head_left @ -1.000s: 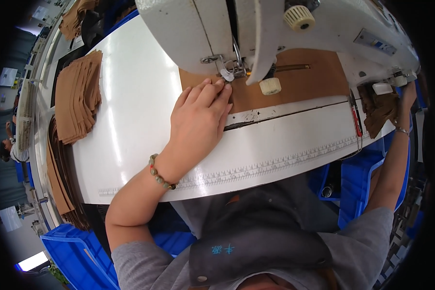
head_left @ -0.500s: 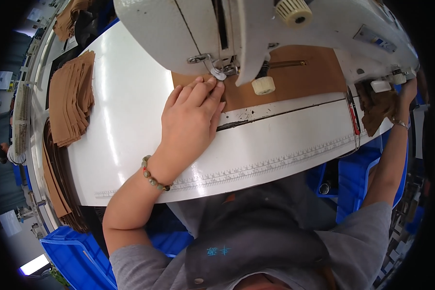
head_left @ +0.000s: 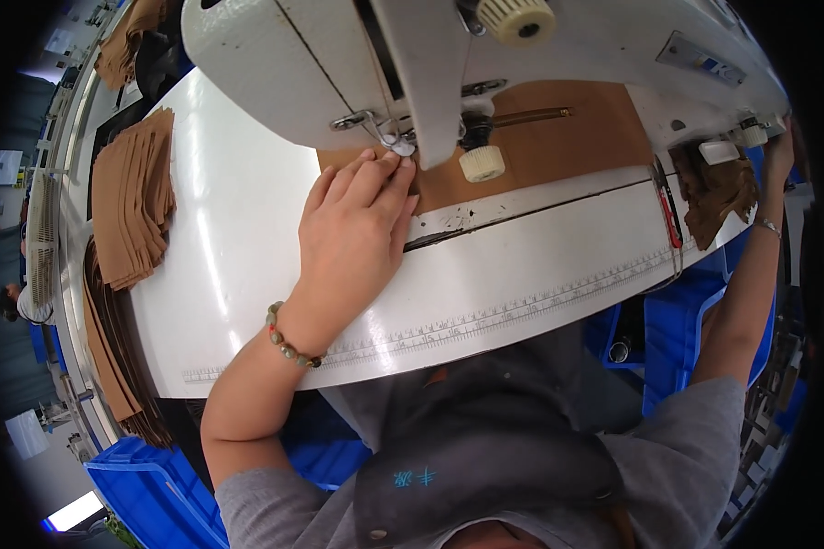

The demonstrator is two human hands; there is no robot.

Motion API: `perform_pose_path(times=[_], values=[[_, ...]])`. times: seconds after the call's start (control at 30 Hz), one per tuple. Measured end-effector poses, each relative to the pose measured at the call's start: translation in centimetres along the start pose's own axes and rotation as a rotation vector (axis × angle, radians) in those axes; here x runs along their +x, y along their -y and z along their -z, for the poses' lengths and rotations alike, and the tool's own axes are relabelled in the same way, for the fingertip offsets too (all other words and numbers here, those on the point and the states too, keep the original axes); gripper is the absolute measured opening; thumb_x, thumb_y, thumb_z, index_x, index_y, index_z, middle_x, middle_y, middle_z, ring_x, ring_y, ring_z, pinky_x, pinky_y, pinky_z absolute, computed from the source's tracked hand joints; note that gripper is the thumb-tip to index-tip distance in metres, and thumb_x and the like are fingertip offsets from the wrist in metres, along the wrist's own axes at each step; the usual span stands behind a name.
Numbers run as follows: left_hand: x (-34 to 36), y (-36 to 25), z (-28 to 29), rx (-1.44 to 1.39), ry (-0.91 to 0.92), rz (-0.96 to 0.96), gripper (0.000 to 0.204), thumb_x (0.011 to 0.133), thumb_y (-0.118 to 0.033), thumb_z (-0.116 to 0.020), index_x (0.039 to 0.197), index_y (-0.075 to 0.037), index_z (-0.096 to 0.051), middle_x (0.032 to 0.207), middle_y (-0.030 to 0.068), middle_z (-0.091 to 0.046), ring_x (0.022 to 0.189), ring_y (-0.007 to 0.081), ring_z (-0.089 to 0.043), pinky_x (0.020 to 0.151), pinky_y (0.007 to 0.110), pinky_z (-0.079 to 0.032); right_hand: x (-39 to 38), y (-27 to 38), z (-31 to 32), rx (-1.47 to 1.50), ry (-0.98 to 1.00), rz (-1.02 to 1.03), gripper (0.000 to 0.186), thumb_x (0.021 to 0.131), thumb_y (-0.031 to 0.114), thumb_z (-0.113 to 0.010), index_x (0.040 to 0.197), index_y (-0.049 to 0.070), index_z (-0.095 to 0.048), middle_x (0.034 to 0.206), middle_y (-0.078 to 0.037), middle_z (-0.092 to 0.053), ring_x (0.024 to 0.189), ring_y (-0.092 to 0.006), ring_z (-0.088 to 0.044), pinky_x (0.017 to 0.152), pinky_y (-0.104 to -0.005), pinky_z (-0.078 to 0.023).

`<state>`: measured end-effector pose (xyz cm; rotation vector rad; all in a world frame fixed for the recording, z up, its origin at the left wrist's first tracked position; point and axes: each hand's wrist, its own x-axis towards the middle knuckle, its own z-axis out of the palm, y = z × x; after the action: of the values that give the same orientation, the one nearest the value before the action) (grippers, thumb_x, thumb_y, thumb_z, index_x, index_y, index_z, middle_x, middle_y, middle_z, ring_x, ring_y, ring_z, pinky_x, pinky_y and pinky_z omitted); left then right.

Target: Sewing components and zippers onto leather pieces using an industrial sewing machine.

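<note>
My left hand [head_left: 355, 224] lies palm down with fingers stretched and slightly bent, fingertips on a brown panel [head_left: 558, 151] just in front of the presser foot [head_left: 401, 144] of a white sewing machine [head_left: 595, 50]. A brass-coloured zipper [head_left: 531, 117] runs across the panel. At the machine's far right end is my right hand [head_left: 776, 156], its fingers largely hidden there. Beside it hangs a crumpled dark brown cloth [head_left: 719, 201], with a red-and-black handled tool [head_left: 670, 220] lying left of it.
Stacked brown pieces [head_left: 133, 197] and darker strips [head_left: 119, 357] sit on the left of the white table [head_left: 233, 265], which has a printed ruler [head_left: 485, 320]. Blue bins [head_left: 146, 485] stand below on both sides. Another person [head_left: 18, 297] is at far left.
The machine has shifted leftward in the picture with the view. My right hand has risen a little at the machine's end. My left hand keeps its place at the presser foot.
</note>
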<state>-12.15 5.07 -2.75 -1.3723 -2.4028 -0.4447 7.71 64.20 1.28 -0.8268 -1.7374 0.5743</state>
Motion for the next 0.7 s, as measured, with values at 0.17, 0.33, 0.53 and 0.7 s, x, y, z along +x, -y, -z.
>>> perform_pose_path(times=[0.17, 0.33, 0.53, 0.7], values=[[-0.1, 0.0, -0.3, -0.064, 0.009, 0.023, 0.025, 0.091, -0.011, -0.074, 0.115, -0.004, -0.076, 0.114, 0.0093, -0.071, 0.110, 0.0310, -0.067, 0.098, 0.042, -0.052, 5.3, -7.7, 2.6, -0.186, -0.013, 0.039, 0.047, 0.107, 0.025, -0.056, 0.148, 0.004, -0.058, 0.136, -0.011, -0.068, 0.116, -0.0165, -0.068, 0.096, -0.0312, -0.053], [-0.2, -0.2, -0.4, -0.026, -0.050, -0.051, 0.026, 0.090, -0.012, -0.076, 0.115, -0.006, -0.076, 0.113, 0.0067, -0.072, 0.106, 0.0288, -0.068, 0.094, 0.041, -0.052, 3.3, -9.3, 2.4, -0.540, 0.002, 0.341, 0.042, 0.105, 0.026, -0.060, 0.140, 0.003, -0.064, 0.130, -0.011, -0.072, 0.114, -0.0210, -0.068, 0.096, -0.0344, -0.054], [1.3, -4.2, -1.4, -0.084, -0.085, -0.359, 0.039, 0.088, -0.017, -0.079, 0.124, -0.005, -0.072, 0.126, 0.0069, -0.072, 0.113, 0.0262, -0.067, 0.094, 0.039, -0.052, -3.5, 2.2, 3.4, 0.004, -0.151, -0.041, 0.028, 0.106, 0.027, -0.066, 0.118, 0.003, -0.072, 0.112, -0.007, -0.074, 0.099, -0.0147, -0.069, 0.086, -0.0315, -0.055], [5.8, -6.9, -5.3, 0.001, -0.099, -0.079, 0.059, 0.089, -0.033, -0.079, 0.137, -0.001, -0.063, 0.139, 0.0146, -0.066, 0.131, 0.0331, -0.061, 0.103, 0.043, -0.051, -19.9, 12.2, 3.2, -0.319, 0.389, 0.296, 0.014, 0.094, 0.018, -0.078, 0.102, 0.007, -0.074, 0.096, -0.004, -0.072, 0.083, -0.0147, -0.066, 0.080, -0.0276, -0.053]])
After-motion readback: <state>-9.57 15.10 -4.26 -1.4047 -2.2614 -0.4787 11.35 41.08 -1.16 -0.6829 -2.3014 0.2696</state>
